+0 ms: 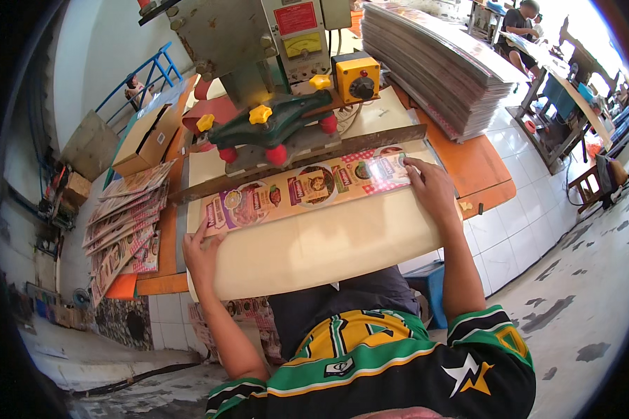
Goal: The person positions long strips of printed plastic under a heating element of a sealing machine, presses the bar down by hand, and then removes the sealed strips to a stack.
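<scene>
A long printed plastic sheet (286,194) with pictures of food bowls lies across the machine's bed, its far edge along a straight metal bar (314,155). At its near left corner my left hand (200,260) holds the edge between thumb and fingers. The far right corner is pinched in my right hand (432,187). Below the printed part, a plain cream sheet (328,244) curves down over the table's front edge toward my lap. Just beyond the bar stands the press head, a dark green clamp (279,127) with yellow knobs and red feet.
Printed sheets (129,223) lie in a loose pile on the left, near an open cardboard box (143,143). A tall stack of flat sheets (433,70) stands at the back right of the orange table (479,171). A yellow control box (356,78) sits behind the bar. Another person (517,35) sits far off.
</scene>
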The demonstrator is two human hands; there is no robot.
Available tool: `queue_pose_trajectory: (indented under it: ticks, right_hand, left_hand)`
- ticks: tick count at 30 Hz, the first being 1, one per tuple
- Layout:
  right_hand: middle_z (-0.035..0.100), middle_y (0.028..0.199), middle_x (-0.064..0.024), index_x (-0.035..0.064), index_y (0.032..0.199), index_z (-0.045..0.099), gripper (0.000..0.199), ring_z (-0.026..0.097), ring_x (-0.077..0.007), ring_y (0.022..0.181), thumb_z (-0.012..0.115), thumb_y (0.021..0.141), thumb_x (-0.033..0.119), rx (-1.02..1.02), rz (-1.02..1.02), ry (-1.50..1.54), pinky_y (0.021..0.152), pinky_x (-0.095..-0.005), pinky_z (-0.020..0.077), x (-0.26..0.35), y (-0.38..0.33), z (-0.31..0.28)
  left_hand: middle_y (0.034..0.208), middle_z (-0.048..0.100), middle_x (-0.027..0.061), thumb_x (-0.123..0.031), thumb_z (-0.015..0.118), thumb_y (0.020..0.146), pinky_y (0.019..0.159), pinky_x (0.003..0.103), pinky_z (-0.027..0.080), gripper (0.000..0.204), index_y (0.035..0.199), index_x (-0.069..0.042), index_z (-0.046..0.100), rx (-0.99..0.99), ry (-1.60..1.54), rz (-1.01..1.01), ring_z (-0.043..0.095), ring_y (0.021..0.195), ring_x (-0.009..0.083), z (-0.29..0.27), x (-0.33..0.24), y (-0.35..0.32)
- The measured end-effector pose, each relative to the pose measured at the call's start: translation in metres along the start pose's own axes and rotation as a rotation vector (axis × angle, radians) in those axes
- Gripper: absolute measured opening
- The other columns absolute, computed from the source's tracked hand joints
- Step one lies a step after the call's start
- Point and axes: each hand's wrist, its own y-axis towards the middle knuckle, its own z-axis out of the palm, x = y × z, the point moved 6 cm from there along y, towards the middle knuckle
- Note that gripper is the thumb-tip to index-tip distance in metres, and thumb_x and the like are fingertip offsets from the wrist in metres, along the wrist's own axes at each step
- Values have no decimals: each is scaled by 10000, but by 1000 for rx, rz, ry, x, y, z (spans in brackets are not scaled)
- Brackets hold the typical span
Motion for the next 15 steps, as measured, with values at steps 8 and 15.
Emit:
queue_pose_trajectory:
  ticks: [8,15]
  right_hand:
    - [769,1039,-132,159,1191,768,253,694,-347,1002,636,1003,267,-35,-23,10,921,-457,513,2,-1,0]
    - [767,1035,-146,151,1181,771,244,696,-354,1013,645,1002,259,-23,-11,20,919,-466,519,-1,-1,1]
  left_hand:
    - [932,443,76,-407,848,865,906,418,473,628,1445,-233,681,2,-20,6,498,917,275,1,6,-1]
    - [920,434,72,-358,856,863,902,402,473,604,1429,-221,694,-2,-33,7,492,912,268,0,5,-1]
